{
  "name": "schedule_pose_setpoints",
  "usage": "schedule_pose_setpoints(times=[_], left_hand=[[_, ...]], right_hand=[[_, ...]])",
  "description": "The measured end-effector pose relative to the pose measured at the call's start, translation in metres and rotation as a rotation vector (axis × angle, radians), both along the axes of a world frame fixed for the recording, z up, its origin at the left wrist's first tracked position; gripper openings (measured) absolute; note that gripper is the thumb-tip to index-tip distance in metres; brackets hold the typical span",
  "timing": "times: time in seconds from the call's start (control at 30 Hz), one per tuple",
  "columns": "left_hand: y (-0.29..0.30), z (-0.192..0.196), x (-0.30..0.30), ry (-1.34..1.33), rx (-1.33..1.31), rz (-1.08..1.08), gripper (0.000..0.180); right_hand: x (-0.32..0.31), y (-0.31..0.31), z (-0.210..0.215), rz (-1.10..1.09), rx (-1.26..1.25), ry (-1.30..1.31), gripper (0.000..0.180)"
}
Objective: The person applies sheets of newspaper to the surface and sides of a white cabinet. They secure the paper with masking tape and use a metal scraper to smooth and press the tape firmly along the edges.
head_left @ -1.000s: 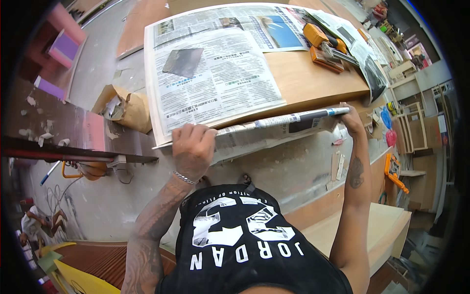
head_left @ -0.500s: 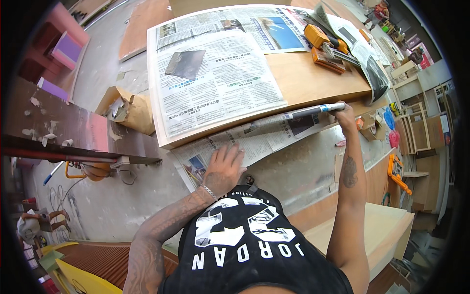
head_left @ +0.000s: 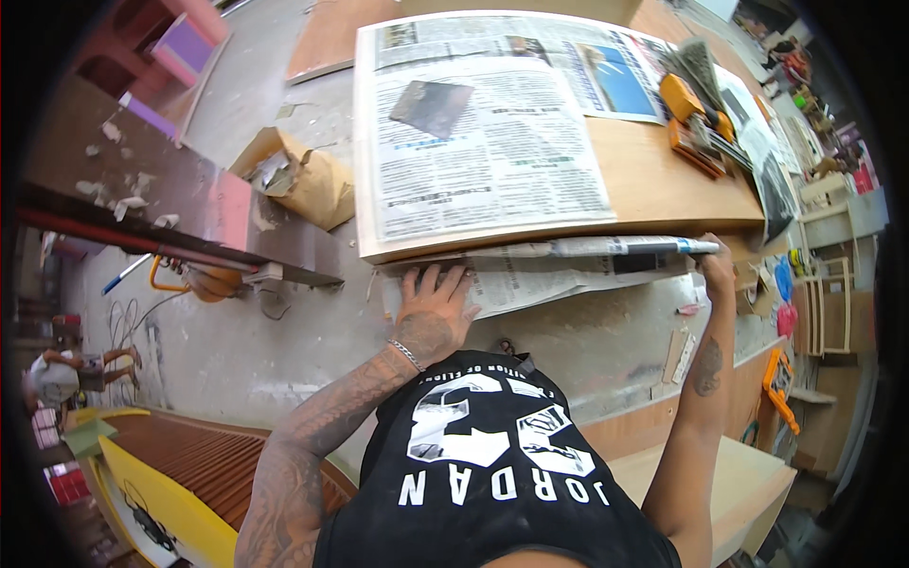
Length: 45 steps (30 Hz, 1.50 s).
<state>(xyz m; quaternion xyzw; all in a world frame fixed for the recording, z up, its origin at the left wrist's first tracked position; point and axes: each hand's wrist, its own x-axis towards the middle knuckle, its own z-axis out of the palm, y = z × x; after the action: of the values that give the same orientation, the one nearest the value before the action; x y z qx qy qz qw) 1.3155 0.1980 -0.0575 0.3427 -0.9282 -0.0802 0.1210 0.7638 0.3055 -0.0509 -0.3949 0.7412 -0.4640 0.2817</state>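
Note:
My right hand (head_left: 718, 267) is closed round the right end of a folded newspaper sheet (head_left: 544, 284), which stretches along the front edge of a wooden panel (head_left: 677, 175). The sheet's upper edge is rolled into a narrow strip. Near its left end, my left hand (head_left: 431, 308) lies against the paper with fingers spread, just below the panel's front edge. More newspaper (head_left: 516, 175) covers the left and back of the panel top. On it rests a dark, roughly square flat piece (head_left: 431, 109). An orange and black power tool (head_left: 680, 97) lies at the panel's right.
A brown paper bag (head_left: 317, 185) with scraps stands left of the panel, beside a dark, scuffed beam (head_left: 156, 185). Crumpled newspaper (head_left: 769, 189) hangs over the panel's right corner. A pale wooden box (head_left: 734, 492) is near my right arm. A co-worker (head_left: 57, 379) is at far left.
My left hand has moved up to the panel's front edge, and the sheet's left part has lifted and folded toward it. My right hand keeps its hold. The whole view has shifted.

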Motion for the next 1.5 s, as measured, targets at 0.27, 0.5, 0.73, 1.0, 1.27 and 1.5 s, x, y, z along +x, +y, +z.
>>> schedule_pose_setpoints(times=[0.27,0.5,0.73,1.0,1.27,1.5], left_hand=[[0.008,-0.011,0.017,0.108,0.07,0.139,0.051],[-0.003,-0.013,0.019,0.117,0.103,0.042,0.045],[-0.004,0.007,0.044,0.032,0.062,0.083,0.043],[0.012,0.006,0.015,0.156,0.196,0.224,0.067],[0.011,-0.017,0.028,0.115,0.174,0.255,0.08],[0.007,-0.017,0.046,0.047,0.132,0.205,0.067]], right_hand=[[-0.008,-0.001,0.0,0.012,0.199,0.068,0.015],[-0.008,-0.008,0.01,-0.062,0.374,0.124,0.012],[-0.005,-0.002,0.012,-0.003,0.492,0.201,0.019],[0.002,-0.002,0.008,-0.031,0.443,0.187,0.022],[0.0,-0.005,0.005,-0.026,0.494,0.225,0.017],[-0.005,0.008,0.011,-0.021,0.393,0.581,0.047]])
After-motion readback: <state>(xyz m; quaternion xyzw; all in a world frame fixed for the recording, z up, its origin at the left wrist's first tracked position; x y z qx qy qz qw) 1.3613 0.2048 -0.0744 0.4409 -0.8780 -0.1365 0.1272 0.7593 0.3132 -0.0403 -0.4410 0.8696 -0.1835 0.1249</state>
